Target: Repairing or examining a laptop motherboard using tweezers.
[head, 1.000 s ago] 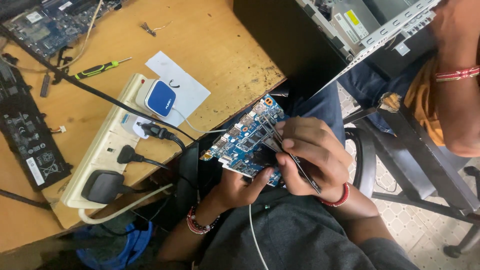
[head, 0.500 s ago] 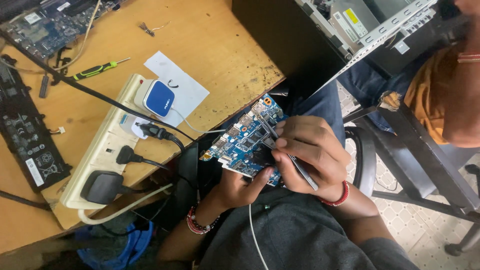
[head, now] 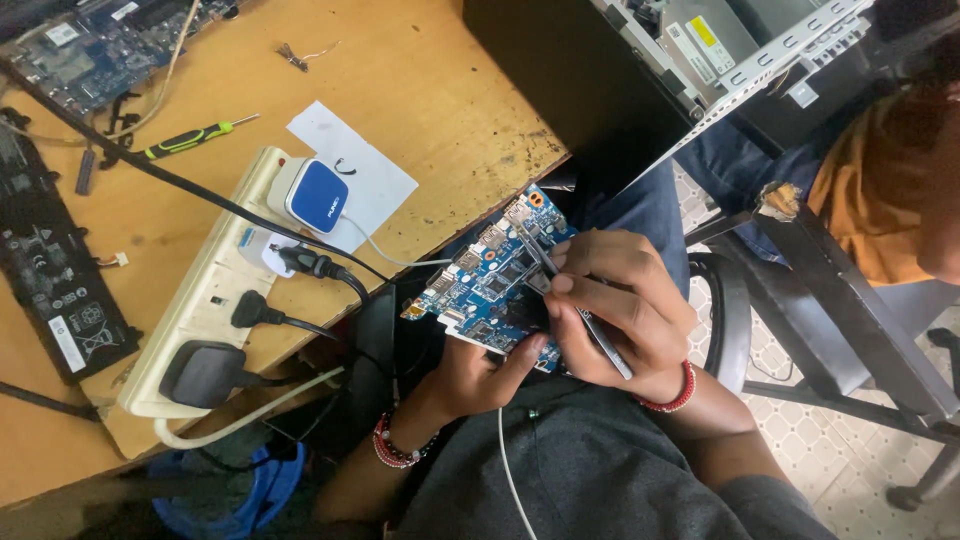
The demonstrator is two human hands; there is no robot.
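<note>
Head view: left hand [head: 478,372] grips the blue circuit board [head: 492,282] from below, over the lap beside the desk [head: 420,90]; right hand [head: 618,312] pinches tweezers [head: 570,300] onto it.

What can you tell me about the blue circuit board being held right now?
The blue circuit board is a small, irregular board, densely set with silver port housings, dark chips and tiny components. It is held tilted over the lap, just off the wooden table's edge. The left hand grips its lower edge from beneath; the right hand lies over its right side, pressing slim metal tweezers to its surface.
</note>
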